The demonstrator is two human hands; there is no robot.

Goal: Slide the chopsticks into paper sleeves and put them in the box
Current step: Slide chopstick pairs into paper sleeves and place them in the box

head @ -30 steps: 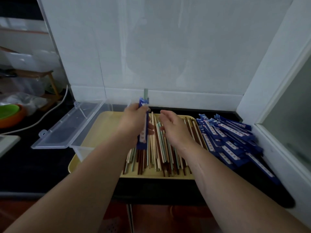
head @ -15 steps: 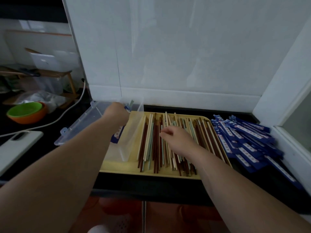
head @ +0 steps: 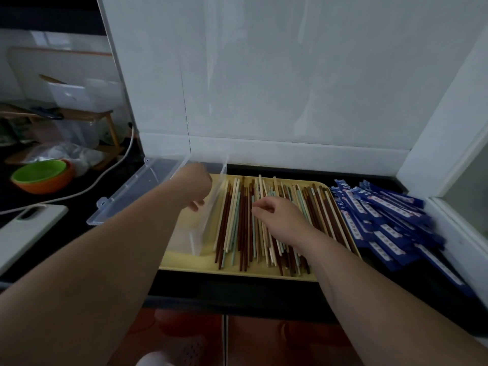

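The loose chopsticks lie in a fan on a yellow tray, brown, cream and pale green mixed, their lengths running away from the person so that any one can be lifted by its near end. The clear box stands on the tray's left part, touching the outermost sticks. Its lid is thrown back to the left, off the tray, which keeps the opening free. The blue sleeves are heaped on the black desk just right of the tray, their near edge overlapping its rim. That looks like a layout made for short reaches.

The left grip is down inside the box, seen from the back. Its fingers curl under, and I cannot tell whether they hold anything. The forearm hides most of the box's inside, so no sleeved pair can be made out there. The right grip rests on the pile with bent fingers, tips on the sticks. Whether one is already pinched cannot be told.

Each sleeve bears a white panel with printing, too small to read. No brand shows anywhere.
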